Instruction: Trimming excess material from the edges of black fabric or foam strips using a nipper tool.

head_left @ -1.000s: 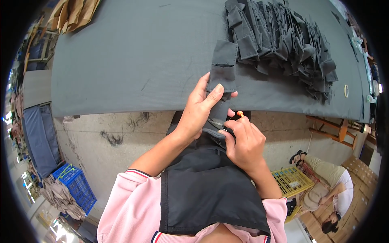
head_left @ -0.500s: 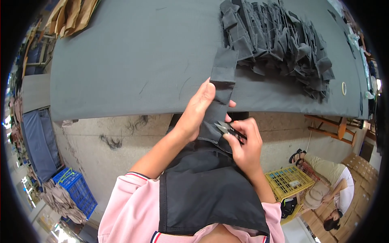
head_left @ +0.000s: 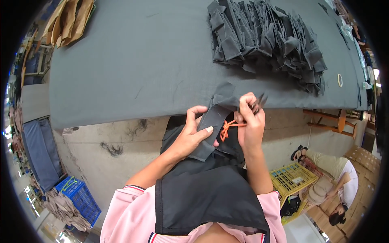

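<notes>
My left hand [head_left: 187, 137] is closed on a dark grey fabric strip [head_left: 212, 119], with the thumb lying across its front. The strip runs upward from my lap to the near edge of the table, its upper end folded over. My right hand [head_left: 253, 125] is beside that upper end, closed around small dark thread snips [head_left: 259, 103], whose blades point up and away and are blurred. A knotted orange cord [head_left: 225, 130] hangs from this hand toward the strip. Whether the right fingertips also pinch the strip, I cannot tell.
A heap of similar grey fabric pieces [head_left: 267, 40] lies on the grey-covered table [head_left: 121, 73], near a tape roll [head_left: 340, 80]. Brown paper [head_left: 69, 24] sits far left. Blue [head_left: 81, 198] and yellow crates [head_left: 293, 178] stand on the floor; a person [head_left: 344, 182] is at lower right.
My right hand has moved up and turned, swinging the snips away from the strip, and the orange cord now shows. The strip has been drawn nearer and tilted, with my left thumb over it.
</notes>
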A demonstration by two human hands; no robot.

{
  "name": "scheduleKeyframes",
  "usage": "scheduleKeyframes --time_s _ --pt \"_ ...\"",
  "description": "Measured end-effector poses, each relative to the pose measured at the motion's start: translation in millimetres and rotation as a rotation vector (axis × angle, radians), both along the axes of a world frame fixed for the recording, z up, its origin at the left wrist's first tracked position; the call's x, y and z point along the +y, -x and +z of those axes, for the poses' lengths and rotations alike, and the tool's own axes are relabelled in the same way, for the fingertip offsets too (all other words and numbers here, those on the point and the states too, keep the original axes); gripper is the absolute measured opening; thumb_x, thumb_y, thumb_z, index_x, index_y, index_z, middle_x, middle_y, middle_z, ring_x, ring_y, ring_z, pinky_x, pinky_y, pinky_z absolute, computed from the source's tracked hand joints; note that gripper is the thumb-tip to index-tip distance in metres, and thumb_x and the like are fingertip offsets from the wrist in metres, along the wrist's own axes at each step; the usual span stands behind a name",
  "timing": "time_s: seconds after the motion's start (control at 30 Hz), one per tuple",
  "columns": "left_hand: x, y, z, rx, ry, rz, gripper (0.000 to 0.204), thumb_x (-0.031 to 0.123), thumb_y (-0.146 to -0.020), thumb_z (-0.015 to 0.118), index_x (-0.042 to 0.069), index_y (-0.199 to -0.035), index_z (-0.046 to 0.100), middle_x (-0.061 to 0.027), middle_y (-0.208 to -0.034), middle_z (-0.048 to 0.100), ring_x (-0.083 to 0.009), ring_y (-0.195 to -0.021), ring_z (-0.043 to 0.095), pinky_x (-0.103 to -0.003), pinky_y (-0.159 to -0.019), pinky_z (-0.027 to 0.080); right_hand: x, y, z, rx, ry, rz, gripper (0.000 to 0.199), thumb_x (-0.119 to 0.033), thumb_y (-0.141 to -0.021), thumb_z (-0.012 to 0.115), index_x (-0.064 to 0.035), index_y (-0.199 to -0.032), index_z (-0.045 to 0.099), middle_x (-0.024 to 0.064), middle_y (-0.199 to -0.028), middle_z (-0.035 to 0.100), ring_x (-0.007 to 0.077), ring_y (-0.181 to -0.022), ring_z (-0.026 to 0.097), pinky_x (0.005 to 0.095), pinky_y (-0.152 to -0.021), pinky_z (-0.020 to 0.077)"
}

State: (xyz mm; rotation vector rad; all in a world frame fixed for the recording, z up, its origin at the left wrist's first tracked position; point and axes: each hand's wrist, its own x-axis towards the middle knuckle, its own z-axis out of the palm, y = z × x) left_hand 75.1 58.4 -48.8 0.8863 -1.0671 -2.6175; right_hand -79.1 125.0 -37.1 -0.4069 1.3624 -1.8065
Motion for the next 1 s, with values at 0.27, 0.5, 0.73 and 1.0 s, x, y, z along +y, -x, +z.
scheduleKeyframes --time_s 0.27,0.5,0.73,1.0 --pt "-19.2 3.9 4.6 0.016 0.987 -0.142 0.04 0.03 -0.079 0.07 -0.005 -0.092 0.055 -0.0215 -0.136 0.035 -0.031 -0.128 0.035 -0.045 -0.102 0.031 -4.9 7.6 1.8 -0.265 -0.177 0.143 0.006 -0.011 -0.088 0.057 -0.0063 -0.086 0.054 -0.0041 -0.074 0.049 0.0015 -0.059 0.04 0.0178 -0.053 0.0352" --pt "-28.0 1.4 -8.4 0.086 1.323 -0.161 0.037 0.027 -0.071 0.073 -0.004 -0.072 0.054 -0.0117 -0.121 0.054 -0.0346 -0.124 0.04 -0.046 -0.103 0.029 -6.5 -7.5 -30.9 0.038 -0.234 0.147 0.018 -0.011 -0.087 0.059 -0.0026 -0.102 0.055 0.0015 -0.081 0.057 0.0073 -0.07 0.053 0.024 -0.063 0.0455" --pt "-30.7 -7.7 -22.8 0.1 0.911 0.029 0.05 0.046 -0.077 0.066 -0.001 -0.094 0.062 -0.0094 -0.122 0.052 -0.0307 -0.124 0.039 -0.043 -0.102 0.03 52.1 -27.6 15.1 0.895 -0.372 0.105 0.022 -0.007 -0.074 0.069 -0.0042 -0.094 0.059 0.0074 -0.078 0.059 0.0194 -0.062 0.06 0.028 -0.056 0.0454" --pt "-32.9 -3.5 -18.2 0.134 1.043 -0.093 0.053 0.049 -0.073 0.067 0.001 -0.097 0.063 -0.0089 -0.128 0.048 -0.0348 -0.13 0.03 -0.047 -0.104 0.027 43.7 -19.6 10.1 0.905 -0.344 0.113 0.017 -0.007 -0.076 0.068 -0.0041 -0.09 0.059 0.0076 -0.079 0.064 0.0207 -0.06 0.059 0.0292 -0.055 0.0452"
